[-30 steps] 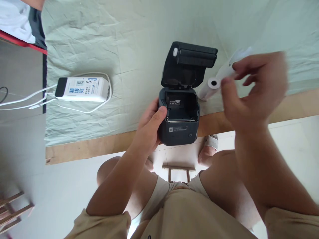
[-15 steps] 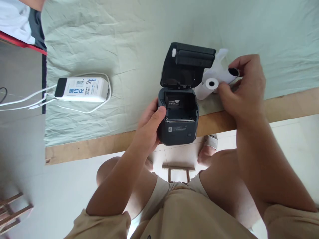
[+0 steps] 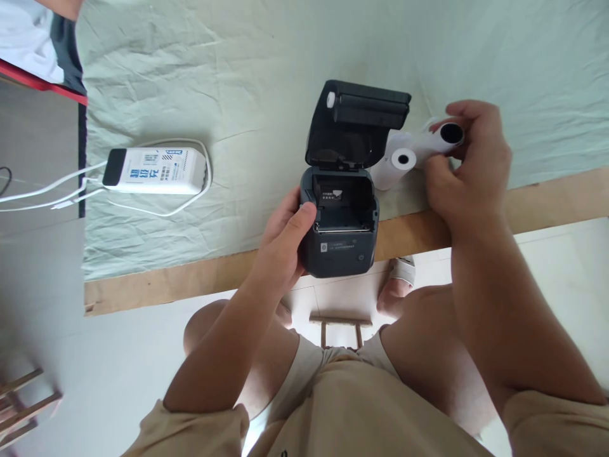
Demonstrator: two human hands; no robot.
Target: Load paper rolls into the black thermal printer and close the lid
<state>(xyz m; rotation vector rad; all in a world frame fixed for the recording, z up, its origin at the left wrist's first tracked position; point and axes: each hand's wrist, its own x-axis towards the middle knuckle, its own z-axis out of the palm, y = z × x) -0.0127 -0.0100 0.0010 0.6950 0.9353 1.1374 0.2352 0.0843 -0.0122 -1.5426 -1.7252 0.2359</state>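
Observation:
My left hand (image 3: pixel 288 238) grips the left side of a dark label printer (image 3: pixel 340 254), its thumb on the rim. The printer's lid (image 3: pixel 352 124) stands open at the hinge, baring a black roller inside it, and the paper bay below shows no roll. To the right, my right hand (image 3: pixel 471 158) has its fingers closed round a wide white paper roll (image 3: pixel 431 141) with a dark hollow core. A smaller white paper roll (image 3: pixel 392 170) stands between that one and the printer, partly behind the lid.
A white power strip (image 3: pixel 159 171) with cables lies at left on the green cloth (image 3: pixel 257 76). The table's wooden edge (image 3: pixel 171 282) runs in front of me. Another person's arm (image 3: pixel 61 7) shows at the top left. Wooden stools stand on the floor below.
The wide paper roll has turned and shifted slightly right in my right hand, its core now facing me more. The loose paper end above it has dropped. My left hand holds the printer as before.

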